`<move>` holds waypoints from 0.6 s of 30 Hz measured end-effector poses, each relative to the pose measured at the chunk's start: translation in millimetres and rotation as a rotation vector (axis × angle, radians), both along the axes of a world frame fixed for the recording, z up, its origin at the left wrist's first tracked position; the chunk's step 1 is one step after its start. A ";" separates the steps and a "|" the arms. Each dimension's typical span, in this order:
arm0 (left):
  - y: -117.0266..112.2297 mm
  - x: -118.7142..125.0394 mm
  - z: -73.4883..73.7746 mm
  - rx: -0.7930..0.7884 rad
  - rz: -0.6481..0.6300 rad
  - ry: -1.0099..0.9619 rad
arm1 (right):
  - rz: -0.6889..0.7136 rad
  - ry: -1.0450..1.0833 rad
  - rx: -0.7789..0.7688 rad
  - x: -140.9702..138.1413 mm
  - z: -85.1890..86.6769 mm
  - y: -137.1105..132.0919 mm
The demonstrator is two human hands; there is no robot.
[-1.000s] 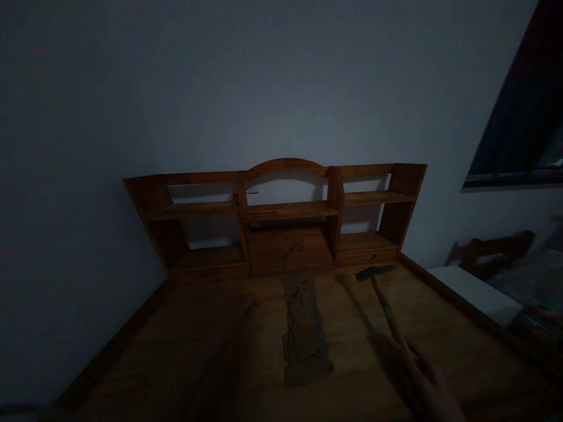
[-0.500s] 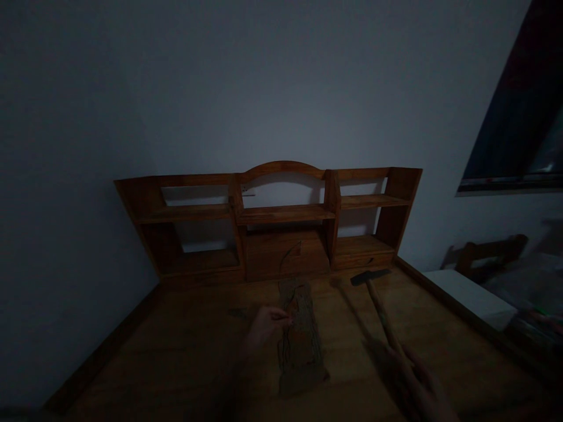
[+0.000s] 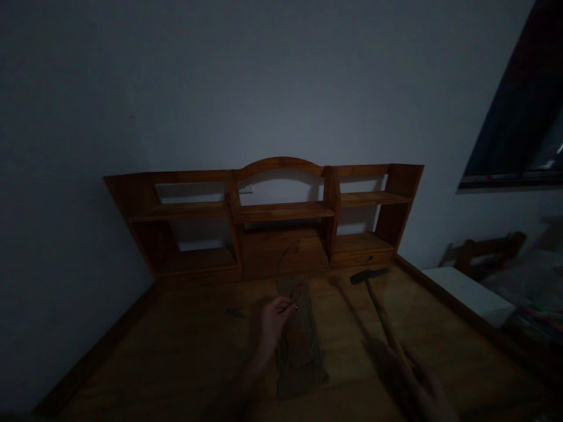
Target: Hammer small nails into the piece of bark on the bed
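Note:
My right hand [image 3: 420,384] is wrapped round the wooden handle of a hammer [image 3: 382,310], whose dark metal head points away from me over the desk. Fingertips pinched, my left hand [image 3: 278,310] is over a rough, cracked piece of wood [image 3: 301,351]. A small shiny, nail-like piece [image 3: 296,306] glints at those fingertips; its full shape is too small and dark to make out. The rough wood lies lengthwise on the desk, partly hidden by my left hand.
A wooden desk [image 3: 176,346] with raised side edges spreads under both hands. At its back stands a wooden shelf unit [image 3: 285,211] against the wall. To the right are a white surface [image 3: 466,293] and a wooden chair [image 3: 488,255]. The room is dim.
My left hand has moved slightly away from me and to the right along the rough wood, and the shiny point now shows at its fingertips. My right hand and the hammer have hardly moved.

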State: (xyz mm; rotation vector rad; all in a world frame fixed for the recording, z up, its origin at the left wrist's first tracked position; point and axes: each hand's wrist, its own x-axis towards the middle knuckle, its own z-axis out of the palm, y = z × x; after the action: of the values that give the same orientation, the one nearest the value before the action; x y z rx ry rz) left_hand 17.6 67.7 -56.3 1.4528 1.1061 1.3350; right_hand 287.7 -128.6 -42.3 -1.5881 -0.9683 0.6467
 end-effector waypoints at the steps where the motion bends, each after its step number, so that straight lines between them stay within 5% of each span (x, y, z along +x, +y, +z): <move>1: -2.3 0.3 -0.2 0.012 -0.008 0.049 | 0.003 0.017 -0.001 -0.1 -1.1 -0.2; 9: -15.0 0.1 12.4 0.109 0.023 0.329 | -0.055 0.053 -0.084 -2.7 6.8 0.5; 18: -12.5 1.0 3.8 0.156 -0.040 0.349 | -0.038 -0.116 -0.148 -10.0 28.9 -6.5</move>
State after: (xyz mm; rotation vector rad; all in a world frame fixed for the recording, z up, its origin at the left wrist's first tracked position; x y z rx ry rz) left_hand 18.6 55.1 -52.5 1.8653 1.2038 1.1882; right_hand 277.7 -135.1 -13.3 -1.7871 -0.9908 0.6173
